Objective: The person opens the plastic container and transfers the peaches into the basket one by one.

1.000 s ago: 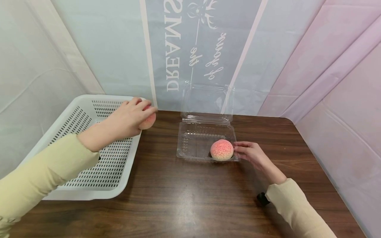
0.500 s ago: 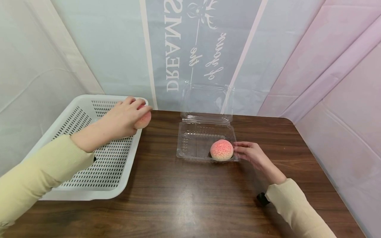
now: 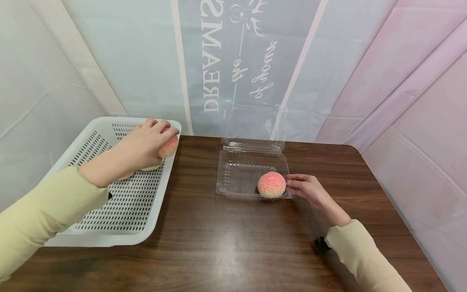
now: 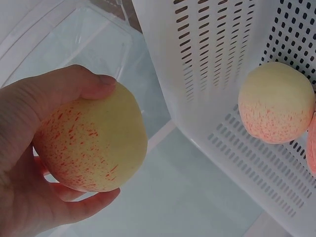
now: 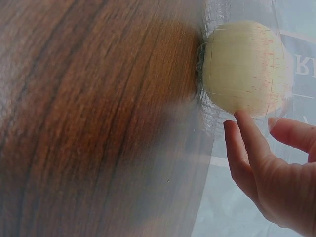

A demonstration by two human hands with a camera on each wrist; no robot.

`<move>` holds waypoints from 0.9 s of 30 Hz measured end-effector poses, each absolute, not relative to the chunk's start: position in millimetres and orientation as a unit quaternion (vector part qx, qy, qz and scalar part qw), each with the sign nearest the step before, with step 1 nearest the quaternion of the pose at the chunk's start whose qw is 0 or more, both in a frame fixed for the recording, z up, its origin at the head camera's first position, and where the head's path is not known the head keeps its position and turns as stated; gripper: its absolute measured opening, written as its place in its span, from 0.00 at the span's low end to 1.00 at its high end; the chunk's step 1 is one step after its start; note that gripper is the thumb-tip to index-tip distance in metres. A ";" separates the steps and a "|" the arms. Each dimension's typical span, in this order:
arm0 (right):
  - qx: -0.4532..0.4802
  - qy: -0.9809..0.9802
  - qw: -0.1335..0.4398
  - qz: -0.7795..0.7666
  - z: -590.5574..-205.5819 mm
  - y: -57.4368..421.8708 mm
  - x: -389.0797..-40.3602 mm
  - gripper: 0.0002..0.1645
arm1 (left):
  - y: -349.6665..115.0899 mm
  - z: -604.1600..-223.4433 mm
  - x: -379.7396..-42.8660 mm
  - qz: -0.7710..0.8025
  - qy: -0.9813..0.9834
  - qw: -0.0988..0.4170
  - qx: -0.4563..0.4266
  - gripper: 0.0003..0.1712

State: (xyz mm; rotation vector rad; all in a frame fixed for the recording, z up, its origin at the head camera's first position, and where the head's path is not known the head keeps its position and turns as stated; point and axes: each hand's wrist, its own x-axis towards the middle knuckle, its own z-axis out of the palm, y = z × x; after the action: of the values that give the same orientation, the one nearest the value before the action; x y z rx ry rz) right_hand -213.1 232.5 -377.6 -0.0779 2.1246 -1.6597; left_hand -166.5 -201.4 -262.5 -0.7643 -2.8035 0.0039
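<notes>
My left hand (image 3: 136, 146) grips a pink-and-cream peach (image 3: 169, 146) over the right rim of a white slotted basket (image 3: 159, 198). In the left wrist view, thumb and fingers curl round this peach (image 4: 94, 145), and another peach (image 4: 276, 102) lies inside the basket, beside part of one more. My right hand (image 3: 310, 190) pinches the right edge of a clear plastic clamshell box (image 3: 237, 174), whose lid stands raised. One peach (image 3: 271, 184) sits in the box's front right part, next to my right fingertips. The right wrist view shows that peach (image 5: 242, 66) through the clear wall.
A dark wooden table (image 3: 226, 243) bears the basket on the left and the box in the middle. Behind them hangs a printed blue-grey cloth (image 3: 204, 61). A pale pink cloth wall (image 3: 419, 129) borders the right side.
My left hand has moved left with its peach, from just beyond the basket's right rim to over it. Peaches in the basket now show below that hand. My right hand and the box stay put.
</notes>
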 end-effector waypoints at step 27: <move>-0.031 0.768 0.220 -0.601 -378.0 232.2 -212.4 0.30 | -216.5 -267.1 -161.8 0.028 -0.970 0.077 -0.230 0.40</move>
State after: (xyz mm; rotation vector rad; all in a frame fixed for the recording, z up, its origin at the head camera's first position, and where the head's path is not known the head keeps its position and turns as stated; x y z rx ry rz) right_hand -212.4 232.2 -378.0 -0.0853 2.1235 -1.6626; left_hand -161.8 -216.5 -267.1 -0.6897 -2.9061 0.0833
